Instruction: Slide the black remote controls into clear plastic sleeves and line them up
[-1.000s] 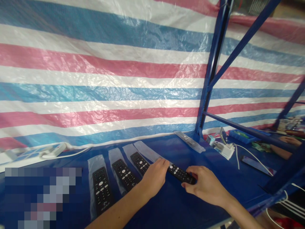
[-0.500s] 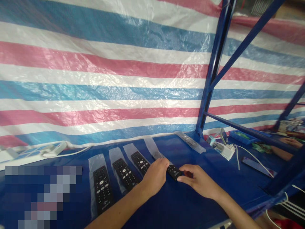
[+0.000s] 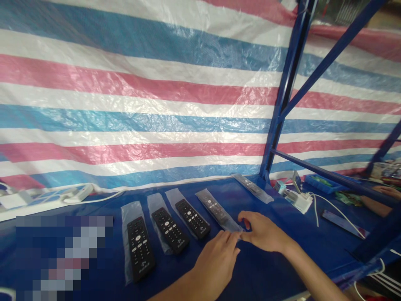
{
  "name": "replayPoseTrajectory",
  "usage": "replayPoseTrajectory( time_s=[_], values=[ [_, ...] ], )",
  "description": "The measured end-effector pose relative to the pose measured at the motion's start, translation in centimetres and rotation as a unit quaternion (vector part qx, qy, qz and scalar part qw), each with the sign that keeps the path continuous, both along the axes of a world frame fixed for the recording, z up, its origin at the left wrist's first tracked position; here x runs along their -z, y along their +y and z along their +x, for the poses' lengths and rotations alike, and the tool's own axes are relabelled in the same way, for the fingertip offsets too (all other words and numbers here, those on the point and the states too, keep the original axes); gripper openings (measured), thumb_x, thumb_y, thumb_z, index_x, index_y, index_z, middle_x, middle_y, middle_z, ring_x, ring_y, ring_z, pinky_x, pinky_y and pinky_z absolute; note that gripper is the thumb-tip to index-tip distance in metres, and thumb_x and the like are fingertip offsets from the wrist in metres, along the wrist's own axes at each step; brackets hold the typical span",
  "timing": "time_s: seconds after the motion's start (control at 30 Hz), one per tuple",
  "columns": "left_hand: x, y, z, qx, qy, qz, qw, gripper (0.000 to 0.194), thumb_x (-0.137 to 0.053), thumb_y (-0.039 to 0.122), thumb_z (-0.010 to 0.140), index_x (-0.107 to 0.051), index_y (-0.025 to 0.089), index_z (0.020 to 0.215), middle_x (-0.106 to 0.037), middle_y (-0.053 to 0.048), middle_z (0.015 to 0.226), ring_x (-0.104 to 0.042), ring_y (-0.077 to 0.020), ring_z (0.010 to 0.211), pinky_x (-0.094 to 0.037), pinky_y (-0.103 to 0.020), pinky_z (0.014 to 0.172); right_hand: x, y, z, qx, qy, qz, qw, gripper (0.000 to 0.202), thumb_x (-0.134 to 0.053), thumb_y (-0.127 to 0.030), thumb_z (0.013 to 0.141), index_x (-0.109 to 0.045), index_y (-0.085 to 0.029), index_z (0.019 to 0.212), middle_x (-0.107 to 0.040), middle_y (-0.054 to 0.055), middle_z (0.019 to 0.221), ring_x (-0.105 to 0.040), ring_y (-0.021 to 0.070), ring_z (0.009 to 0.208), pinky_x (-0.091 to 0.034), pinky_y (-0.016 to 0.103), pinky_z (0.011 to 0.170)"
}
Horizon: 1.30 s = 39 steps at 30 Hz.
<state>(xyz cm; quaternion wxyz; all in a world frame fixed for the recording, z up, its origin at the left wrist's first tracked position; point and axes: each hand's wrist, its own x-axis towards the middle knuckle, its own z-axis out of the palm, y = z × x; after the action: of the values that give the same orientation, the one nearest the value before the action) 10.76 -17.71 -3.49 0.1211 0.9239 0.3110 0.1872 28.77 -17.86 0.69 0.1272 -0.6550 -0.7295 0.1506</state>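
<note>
Both hands meet at the near end of a clear plastic sleeve with a dark remote [image 3: 216, 209] inside. My left hand [image 3: 219, 255] has its fingers pressed together on the sleeve's end. My right hand [image 3: 266, 232] pinches the same end between thumb and fingers from the right. To the left, three black remotes lie on plastic sleeves: one at the far left [image 3: 140, 248], one in the middle [image 3: 170, 230] and one nearest the hands [image 3: 192, 218]. Another sleeved remote [image 3: 253, 187] lies farther back on the blue table [image 3: 244, 276].
A blue metal frame [image 3: 278, 113] stands at the right, before a striped plastic sheet [image 3: 140, 92]. White plugs and cables [image 3: 302, 202], a blue tray [image 3: 322, 183] and another person's hand [image 3: 380, 198] are beyond. A white power strip [image 3: 75, 194] lies back left.
The remote at my hands now lies inside its sleeve instead of protruding from it. My left hand has moved right and nearer, to the sleeve's end, beside my right hand.
</note>
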Motion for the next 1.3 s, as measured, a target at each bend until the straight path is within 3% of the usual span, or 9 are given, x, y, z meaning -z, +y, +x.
replayPoseTrajectory(
  time_s=[0.07, 0.13, 0.27, 0.43, 0.87, 1.0, 1.1, 1.2, 1.3],
  values=[
    [-0.2, -0.3, -1.6, -0.014, 0.004, 0.01, 1.0, 0.033, -0.041, 0.022, 0.093, -0.048, 0.021, 0.124, -0.063, -0.005, 0.11, -0.058, -0.0191, 0.103, -0.048, -0.032, 0.092, -0.8, -0.4, 0.7, -0.016, 0.059, 0.01, 0.998, 0.029, -0.059, -0.032, 0.076, -0.06, -0.02, 0.102, -0.064, 0.003, 0.088, -0.059, 0.0162, 0.077, -0.04, 0.024, 0.067],
    [-0.3, -0.3, -3.2, -0.034, 0.01, 0.037, 0.999, 0.032, -0.039, 0.023, 0.093, -0.051, 0.021, 0.122, -0.063, -0.006, 0.108, -0.059, -0.0196, 0.101, -0.049, -0.033, 0.09, -1.2, -0.5, 0.2, 0.011, 0.066, 0.044, 0.997, 0.032, -0.052, -0.04, 0.083, -0.059, -0.019, 0.105, -0.065, 0.004, 0.088, -0.06, 0.0172, 0.079, -0.041, 0.026, 0.069],
    [0.1, 0.6, -5.7, -0.081, 0.022, 0.109, 0.99, 0.028, -0.036, 0.021, 0.093, -0.06, 0.021, 0.108, -0.065, -0.005, 0.1, -0.061, -0.0199, 0.094, -0.051, -0.035, 0.086, -0.4, 0.7, -3.3, 0.076, -0.05, 0.077, 0.993, 0.049, -0.042, -0.06, 0.085, -0.064, -0.016, 0.091, -0.067, 0.011, 0.092, -0.064, 0.0259, 0.085, -0.043, 0.033, 0.07],
    [0.8, 1.8, -7.2, -0.123, 0.022, 0.174, 0.977, 0.03, -0.036, 0.019, 0.092, -0.063, 0.019, 0.104, -0.066, -0.006, 0.097, -0.061, -0.0201, 0.092, -0.051, -0.035, 0.086, 1.1, 2.9, -5.9, 0.107, -0.124, 0.071, 0.984, 0.038, -0.053, -0.049, 0.081, -0.066, -0.014, 0.089, -0.069, 0.014, 0.093, -0.066, 0.0286, 0.088, -0.045, 0.034, 0.072],
    [1.2, 2.4, -7.8, -0.184, 0.05, 0.185, 0.964, 0.022, -0.045, 0.027, 0.09, -0.066, 0.02, 0.095, -0.067, -0.006, 0.095, -0.062, -0.0219, 0.091, -0.052, -0.035, 0.083, 0.6, 7.6, 1.4, 0.22, -0.148, 0.056, 0.963, 0.044, -0.048, -0.05, 0.083, -0.069, -0.013, 0.091, -0.071, 0.016, 0.093, -0.065, 0.028, 0.092, -0.046, 0.033, 0.073],
    [0.7, 2.2, -7.8, -0.197, 0.069, 0.164, 0.964, 0.02, -0.05, 0.029, 0.088, -0.066, 0.019, 0.094, -0.066, -0.006, 0.093, -0.061, -0.0233, 0.091, -0.052, -0.038, 0.082, 0.5, 8.1, 2.4, 0.227, -0.157, 0.055, 0.959, 0.043, -0.046, -0.049, 0.085, -0.068, -0.013, 0.093, -0.07, 0.015, 0.098, -0.065, 0.0277, 0.092, -0.045, 0.034, 0.072],
    [0.2, 2.0, -7.6, -0.204, 0.082, 0.143, 0.965, 0.019, -0.052, 0.029, 0.087, -0.066, 0.018, 0.094, -0.065, -0.007, 0.095, -0.06, -0.025, 0.093, -0.052, -0.041, 0.082, 0.5, 7.9, 1.8, 0.243, -0.185, 0.086, 0.948, 0.045, -0.046, -0.045, 0.088, -0.063, -0.008, 0.106, -0.064, 0.02, 0.112, -0.059, 0.0325, 0.103, -0.043, 0.039, 0.08],
    [-0.1, 2.0, -7.5, -0.21, 0.099, 0.126, 0.964, 0.018, -0.054, 0.028, 0.085, -0.066, 0.018, 0.094, -0.065, -0.007, 0.095, -0.059, -0.0254, 0.093, -0.051, -0.042, 0.083, 0.4, 6.7, -0.6, 0.215, -0.217, 0.171, 0.937, 0.046, -0.045, -0.045, 0.089, -0.058, -0.007, 0.112, -0.06, 0.022, 0.116, -0.053, 0.034, 0.111, -0.038, 0.041, 0.086],
    [-0.2, 2.0, -7.6, -0.219, 0.109, 0.12, 0.962, 0.017, -0.056, 0.027, 0.084, -0.066, 0.017, 0.093, -0.063, -0.007, 0.095, -0.058, -0.0252, 0.093, -0.051, -0.042, 0.083, 0.2, 4.8, -4.3, 0.075, -0.137, 0.142, 0.977, 0.044, -0.043, -0.054, 0.088, -0.064, -0.017, 0.096, -0.067, 0.011, 0.102, -0.062, 0.0241, 0.093, -0.042, 0.032, 0.076]
  ],
)
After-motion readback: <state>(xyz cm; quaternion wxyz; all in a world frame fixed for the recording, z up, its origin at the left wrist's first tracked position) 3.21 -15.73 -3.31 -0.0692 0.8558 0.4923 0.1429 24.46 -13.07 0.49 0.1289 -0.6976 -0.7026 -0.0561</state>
